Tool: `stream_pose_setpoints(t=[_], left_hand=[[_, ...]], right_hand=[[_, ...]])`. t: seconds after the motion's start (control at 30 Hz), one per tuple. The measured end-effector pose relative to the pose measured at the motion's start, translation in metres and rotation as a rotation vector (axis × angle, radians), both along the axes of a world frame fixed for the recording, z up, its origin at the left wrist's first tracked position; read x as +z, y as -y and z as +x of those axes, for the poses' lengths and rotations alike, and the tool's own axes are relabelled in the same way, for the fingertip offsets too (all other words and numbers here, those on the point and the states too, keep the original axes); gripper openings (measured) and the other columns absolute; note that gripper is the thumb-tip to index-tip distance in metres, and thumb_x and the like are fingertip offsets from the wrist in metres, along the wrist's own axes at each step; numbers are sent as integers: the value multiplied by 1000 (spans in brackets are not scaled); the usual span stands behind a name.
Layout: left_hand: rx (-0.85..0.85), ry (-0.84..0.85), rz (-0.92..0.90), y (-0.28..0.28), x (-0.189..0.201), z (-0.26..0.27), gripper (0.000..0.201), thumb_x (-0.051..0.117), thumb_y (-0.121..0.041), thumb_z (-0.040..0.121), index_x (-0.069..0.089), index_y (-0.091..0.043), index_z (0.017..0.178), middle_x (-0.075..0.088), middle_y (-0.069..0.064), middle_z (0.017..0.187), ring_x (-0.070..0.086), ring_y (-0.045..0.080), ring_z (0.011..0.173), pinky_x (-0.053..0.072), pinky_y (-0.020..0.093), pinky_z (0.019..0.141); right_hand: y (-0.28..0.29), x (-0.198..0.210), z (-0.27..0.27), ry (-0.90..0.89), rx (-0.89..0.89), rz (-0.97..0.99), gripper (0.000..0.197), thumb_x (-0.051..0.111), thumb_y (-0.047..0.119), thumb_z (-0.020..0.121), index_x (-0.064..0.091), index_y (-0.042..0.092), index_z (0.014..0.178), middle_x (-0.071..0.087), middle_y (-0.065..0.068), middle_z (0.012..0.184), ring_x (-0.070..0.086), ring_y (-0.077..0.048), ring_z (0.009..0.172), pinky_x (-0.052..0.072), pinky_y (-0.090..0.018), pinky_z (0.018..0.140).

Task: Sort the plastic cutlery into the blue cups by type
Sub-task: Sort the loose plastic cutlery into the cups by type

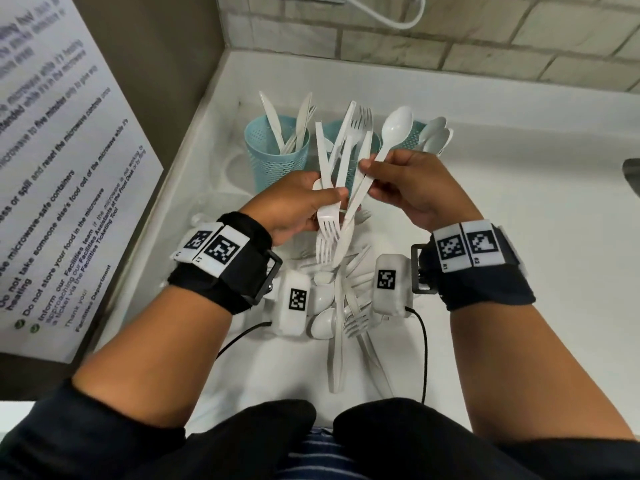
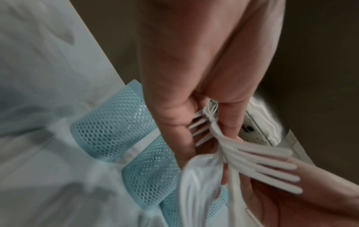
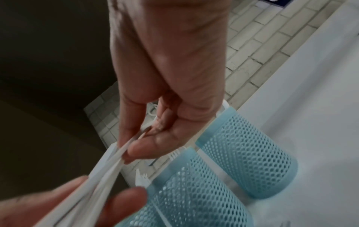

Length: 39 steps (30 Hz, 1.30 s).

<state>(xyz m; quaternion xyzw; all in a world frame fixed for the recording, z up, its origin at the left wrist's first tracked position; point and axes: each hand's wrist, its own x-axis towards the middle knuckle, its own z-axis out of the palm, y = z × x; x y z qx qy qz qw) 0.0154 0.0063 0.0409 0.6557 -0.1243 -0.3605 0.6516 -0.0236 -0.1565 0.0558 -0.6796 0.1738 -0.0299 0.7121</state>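
My left hand (image 1: pixel 325 197) grips a fanned bundle of white plastic cutlery (image 1: pixel 341 174), forks and knives mixed, some tines pointing down. Fork tines (image 2: pixel 200 130) show between its fingers. My right hand (image 1: pixel 369 171) pinches handles in the same bundle (image 3: pixel 116 158), and a white spoon (image 1: pixel 398 123) sticks up from its fingers. Behind stand three blue mesh cups: the left cup (image 1: pixel 277 157) holds knives, the middle cup (image 1: pixel 334 131) is mostly hidden by the bundle, and the right cup (image 1: pixel 417 131) holds spoons. A loose cutlery pile (image 1: pixel 346 306) lies on the white counter below my wrists.
The white counter (image 1: pixel 519 237) stretches to the right, a dark metal edge (image 1: pixel 632 174) at its far right. A brick wall (image 1: pixel 450 36) with a white cable backs it. On the left, a dark wall carries a printed notice (image 1: pixel 52 168). Two cups (image 3: pixel 248 145) appear in the right wrist view.
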Motion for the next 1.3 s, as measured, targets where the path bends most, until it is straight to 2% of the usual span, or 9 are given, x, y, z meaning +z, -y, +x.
stream_pose_setpoints(t=[0.33,0.57,0.7,0.8,0.87,0.93,1.0,1.17,1.3], left_hand=[[16,-78,-93,-2,-10,-3,28,55,0,88,59,-11,113,74,1,84,72,15,75,58,26,66],[67,-32,-53,2,-15,-3,33,59,1,85,57,-7,118,70,7,97,71,14,73,59,27,70],[55,-29,-54,3,-15,-1,24,59,1,85,59,-7,108,73,1,81,71,11,68,57,22,61],[43,-17,-54,3,-14,-1,21,60,0,85,60,-11,102,74,0,78,71,11,70,56,22,60],[41,-10,-51,3,-14,-1,21,60,0,85,60,-11,104,74,0,79,71,11,71,57,23,61],[41,-3,-49,3,-14,-1,22,61,-1,84,60,-10,104,74,1,80,71,11,71,58,24,63],[40,1,-44,3,-15,-1,23,63,-2,83,61,-9,104,73,2,83,71,12,73,58,25,67],[52,-19,-46,1,-16,2,18,62,-4,84,63,-7,102,73,3,82,71,12,73,58,23,67],[62,-44,-68,-1,-15,4,16,61,-5,85,63,-10,100,74,1,78,71,11,74,57,22,65]], right_hand=[[-8,-7,2,-72,97,-3,12,66,3,81,60,13,84,68,-1,80,65,-11,64,55,-19,60],[-9,-7,4,-56,65,-19,8,64,8,86,60,14,82,68,1,76,66,-8,62,54,-18,58],[5,8,11,137,-261,-145,13,63,11,87,56,10,76,64,-6,75,60,-10,55,57,-27,59],[30,19,18,342,-678,-288,15,66,14,84,56,20,75,65,-3,74,64,-13,63,57,-31,58],[42,20,22,362,-809,-424,15,68,19,81,55,25,77,63,1,74,65,-17,70,58,-36,67],[51,16,27,308,-786,-546,10,68,23,81,60,20,88,61,4,77,62,-15,74,54,-24,75],[55,6,31,192,-701,-674,23,66,24,84,63,11,102,63,3,87,59,-9,79,44,-11,72],[52,-8,34,113,-572,-777,29,65,22,84,60,6,108,69,-9,97,65,-21,86,51,-27,81],[48,-5,34,149,-540,-846,38,65,20,83,54,9,117,64,-7,108,57,-13,87,38,-12,73]])
